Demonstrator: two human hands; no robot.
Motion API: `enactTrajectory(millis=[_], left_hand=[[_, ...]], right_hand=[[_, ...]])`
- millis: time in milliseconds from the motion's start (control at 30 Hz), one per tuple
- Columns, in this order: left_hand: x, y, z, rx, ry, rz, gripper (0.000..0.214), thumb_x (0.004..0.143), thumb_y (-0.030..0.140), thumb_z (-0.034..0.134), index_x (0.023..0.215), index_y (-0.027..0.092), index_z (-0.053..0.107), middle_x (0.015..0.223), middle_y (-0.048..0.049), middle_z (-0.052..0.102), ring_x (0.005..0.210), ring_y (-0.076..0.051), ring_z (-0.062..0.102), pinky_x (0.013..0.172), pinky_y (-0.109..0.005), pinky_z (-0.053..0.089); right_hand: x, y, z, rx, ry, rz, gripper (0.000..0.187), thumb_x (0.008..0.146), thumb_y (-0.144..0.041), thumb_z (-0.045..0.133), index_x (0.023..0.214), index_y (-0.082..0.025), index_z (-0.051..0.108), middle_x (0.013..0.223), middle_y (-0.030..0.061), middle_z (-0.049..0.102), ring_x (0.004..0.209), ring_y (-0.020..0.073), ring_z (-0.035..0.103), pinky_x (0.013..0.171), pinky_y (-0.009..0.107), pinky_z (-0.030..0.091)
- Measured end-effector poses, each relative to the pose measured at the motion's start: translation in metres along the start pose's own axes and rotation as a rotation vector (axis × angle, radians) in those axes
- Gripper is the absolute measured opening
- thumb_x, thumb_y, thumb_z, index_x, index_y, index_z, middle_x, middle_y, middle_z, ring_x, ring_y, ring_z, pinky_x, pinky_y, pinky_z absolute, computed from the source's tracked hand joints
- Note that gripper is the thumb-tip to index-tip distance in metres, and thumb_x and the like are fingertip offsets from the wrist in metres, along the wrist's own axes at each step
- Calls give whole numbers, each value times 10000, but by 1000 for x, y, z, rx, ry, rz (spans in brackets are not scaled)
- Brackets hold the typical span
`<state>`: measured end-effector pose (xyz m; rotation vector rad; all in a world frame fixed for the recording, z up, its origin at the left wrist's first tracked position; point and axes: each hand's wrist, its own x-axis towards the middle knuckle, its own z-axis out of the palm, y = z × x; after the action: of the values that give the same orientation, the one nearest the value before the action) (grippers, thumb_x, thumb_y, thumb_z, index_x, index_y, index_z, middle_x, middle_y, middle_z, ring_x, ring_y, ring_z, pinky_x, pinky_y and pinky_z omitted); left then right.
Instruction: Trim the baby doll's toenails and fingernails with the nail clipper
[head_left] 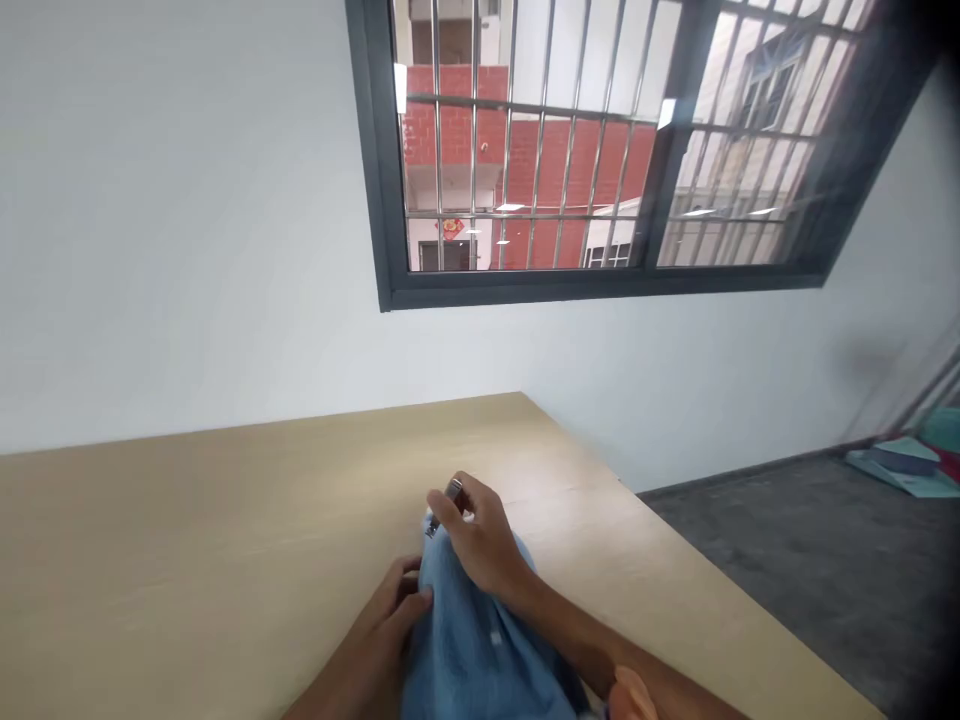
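Observation:
A light blue denim garment [472,640] lies on the wooden table [187,540] near its front edge. My right hand [480,535] rests on the garment's far end with its fingers pinched round a small dark metal part, maybe a button or fastener [453,490]. My left hand [390,610] grips the left edge of the denim with its fingers curled against the cloth.
A white wall runs behind the table, with a dark-framed barred window [600,150] above. Grey carpet [810,560] lies to the right of the table. Teal and dark flat items [904,462] are stacked on the floor at the far right.

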<state>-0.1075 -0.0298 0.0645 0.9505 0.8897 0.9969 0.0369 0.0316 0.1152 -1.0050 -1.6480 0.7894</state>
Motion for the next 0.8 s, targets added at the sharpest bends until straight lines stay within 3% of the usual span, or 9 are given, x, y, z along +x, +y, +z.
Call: enactTrajectory(millis=[167,267,400,533,667,800], left_hand=[[25,-2,3,-386,-216,-226,591,779,495,668,1258,163,569,1111,-128,668,1109,-330,595,1005,-443,418],[28,-8,-7,-423,-259,-253,623,757,514,689,1258,156,596,1109,-135,681,1133,-363,594,1031,-486,410],[30,-17,-22,-354,-236,-193,656,736,585,704,1291,256,586,1125,-100,680,1167,-364,584,1023,-498,426],[34,-24,-20,-317,-179,-108,595,683,673,697,1206,399,624,1084,-35,694,1159,-361,590,954,-474,480],[34,-25,-2,-363,-85,-54,606,711,654,683,1221,333,626,1035,-60,701,1117,-357,610,963,-475,474],[34,-19,17,-355,-72,-5,581,687,614,732,1167,297,653,929,-67,708,1062,-361,632,945,-470,484]], right_hand=[[7,9,0,58,-105,172,448,927,-567,487,676,-197,462,591,-24,517,575,131,489,557,245,362],[4,6,-3,95,-110,211,449,928,-598,481,731,-195,478,632,-17,548,611,141,544,583,251,389],[-1,1,-2,262,-146,218,454,906,-621,530,772,-190,477,633,-30,550,564,127,581,552,236,376],[-2,5,3,493,-241,330,475,873,-669,543,812,-206,458,555,-80,473,409,87,495,437,200,285],[-2,10,5,505,-206,414,507,838,-703,554,778,-215,430,528,-72,478,413,90,460,387,180,248],[-3,9,2,454,-72,360,499,847,-688,552,750,-210,449,499,-71,432,414,87,402,390,187,274]])
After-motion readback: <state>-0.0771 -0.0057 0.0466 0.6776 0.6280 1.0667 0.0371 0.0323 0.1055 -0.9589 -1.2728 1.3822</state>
